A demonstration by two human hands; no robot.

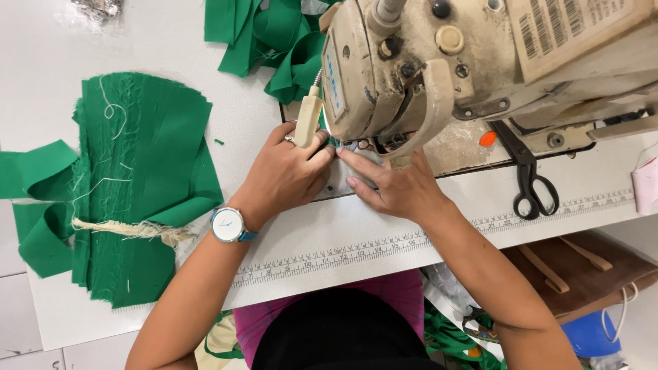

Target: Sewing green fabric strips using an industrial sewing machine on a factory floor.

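Both hands made one grip at the needle of the sewing machine (439, 75): our left hand (284, 175), watch (227, 225) on the wrist, had its fingertips pressed together on a small green fabric piece (334, 142), and our right hand (394, 188) lay flat beside it, fingers pointing toward the presser foot. Only a sliver of that piece showed between our fingers, so we could not tell how much of it was already stitched. On the white tabletop (356, 233) to the left sat a stack of green cut pieces (144, 178) with loose threads, and more green scraps (274, 41) lay behind the machine. We judged much of the sewing remained. Black scissors (528, 175) rested to the right, untouched.
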